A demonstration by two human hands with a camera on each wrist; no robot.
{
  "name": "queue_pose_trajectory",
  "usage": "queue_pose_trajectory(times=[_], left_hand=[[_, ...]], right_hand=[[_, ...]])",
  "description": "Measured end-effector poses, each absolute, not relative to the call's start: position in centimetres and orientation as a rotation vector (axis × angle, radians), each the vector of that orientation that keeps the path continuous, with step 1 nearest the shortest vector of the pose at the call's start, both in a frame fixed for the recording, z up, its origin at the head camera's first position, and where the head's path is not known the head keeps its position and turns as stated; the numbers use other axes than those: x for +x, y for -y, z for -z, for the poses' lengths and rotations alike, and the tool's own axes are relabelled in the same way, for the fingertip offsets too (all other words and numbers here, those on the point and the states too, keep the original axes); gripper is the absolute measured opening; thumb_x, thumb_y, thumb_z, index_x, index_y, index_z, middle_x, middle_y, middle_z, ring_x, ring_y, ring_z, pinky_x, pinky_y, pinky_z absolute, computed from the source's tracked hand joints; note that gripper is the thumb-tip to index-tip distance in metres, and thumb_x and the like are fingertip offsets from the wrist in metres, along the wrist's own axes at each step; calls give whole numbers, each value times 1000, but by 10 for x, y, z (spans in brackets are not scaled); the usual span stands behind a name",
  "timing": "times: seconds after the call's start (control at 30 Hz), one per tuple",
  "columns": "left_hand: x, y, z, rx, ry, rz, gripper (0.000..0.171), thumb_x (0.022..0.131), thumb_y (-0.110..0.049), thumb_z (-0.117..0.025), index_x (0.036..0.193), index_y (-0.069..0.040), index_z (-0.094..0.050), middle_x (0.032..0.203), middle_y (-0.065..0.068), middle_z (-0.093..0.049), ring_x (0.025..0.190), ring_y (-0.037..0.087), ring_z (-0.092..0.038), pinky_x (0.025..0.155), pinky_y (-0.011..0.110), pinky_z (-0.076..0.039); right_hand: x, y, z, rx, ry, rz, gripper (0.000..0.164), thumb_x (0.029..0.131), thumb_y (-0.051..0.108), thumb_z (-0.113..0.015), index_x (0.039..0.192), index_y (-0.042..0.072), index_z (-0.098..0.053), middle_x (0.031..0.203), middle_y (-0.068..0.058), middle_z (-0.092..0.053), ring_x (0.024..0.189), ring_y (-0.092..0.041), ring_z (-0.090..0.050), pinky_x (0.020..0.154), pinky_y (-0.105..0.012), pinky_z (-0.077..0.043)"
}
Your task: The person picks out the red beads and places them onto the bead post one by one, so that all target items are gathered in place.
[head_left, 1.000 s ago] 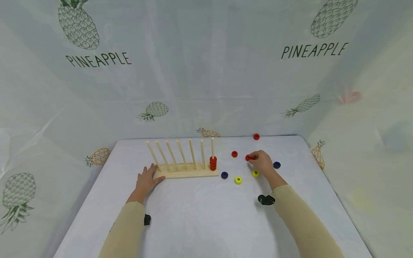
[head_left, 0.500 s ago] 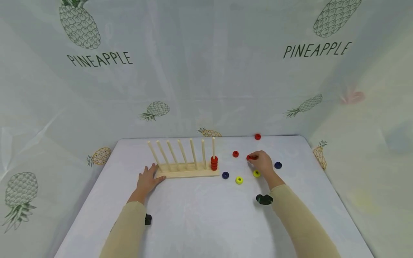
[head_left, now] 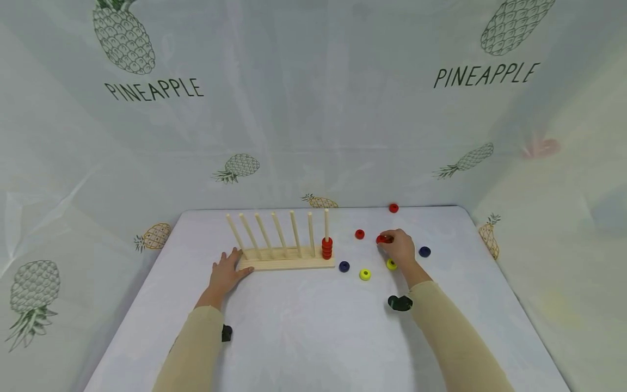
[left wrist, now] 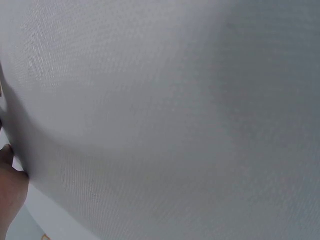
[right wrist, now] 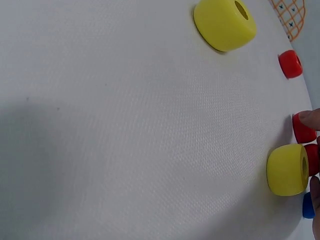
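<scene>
In the head view my left hand [head_left: 226, 274] rests at the left end of a wooden peg stand [head_left: 289, 264], fingers spread, thumb along its front edge. A stack of red beads [head_left: 327, 249] sits on the rightmost peg; the other pegs are bare. To the right, my right hand [head_left: 399, 247] pinches at two red beads close together on the white table. The right wrist view has a fingertip on one red bead [right wrist: 301, 131], the other red bead [right wrist: 312, 159] right beside it, partly hidden. A yellow bead [right wrist: 286, 171] lies in front of them.
Loose beads lie around my right hand: a red bead [head_left: 360, 234], a far red bead [head_left: 394, 208], a blue bead [head_left: 344, 267], another blue bead [head_left: 424, 251] and a yellow bead [head_left: 364, 274]. A pineapple-print sheet [head_left: 313, 136] hangs behind the table [head_left: 294, 326].
The head view drifts slightly, moving the scene a little to the right. My right forearm shifts slightly left while its fingers stay at the red beads. The left hand stays on the stand.
</scene>
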State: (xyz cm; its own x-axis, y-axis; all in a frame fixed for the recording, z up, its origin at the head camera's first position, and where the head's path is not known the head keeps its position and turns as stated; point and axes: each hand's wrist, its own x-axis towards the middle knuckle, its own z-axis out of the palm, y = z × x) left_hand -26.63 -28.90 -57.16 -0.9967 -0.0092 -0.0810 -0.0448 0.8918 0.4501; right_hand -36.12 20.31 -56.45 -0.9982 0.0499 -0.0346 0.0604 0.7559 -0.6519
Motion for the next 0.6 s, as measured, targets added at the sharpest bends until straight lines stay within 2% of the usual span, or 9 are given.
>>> queue_pose_trajectory(times=[0.6], left_hand=[[-269, 289, 577, -45, -2974, -720, 81, 92, -45, -65, 148, 3, -32, 155, 28, -18, 140, 54, -7, 108, 71, -3]], right_hand=[[-362, -204, 569, 81, -2953, 1094, 36, 89, 16, -72, 123, 6, -65, 110, -17, -55, 96, -32, -53, 89, -46, -50]])
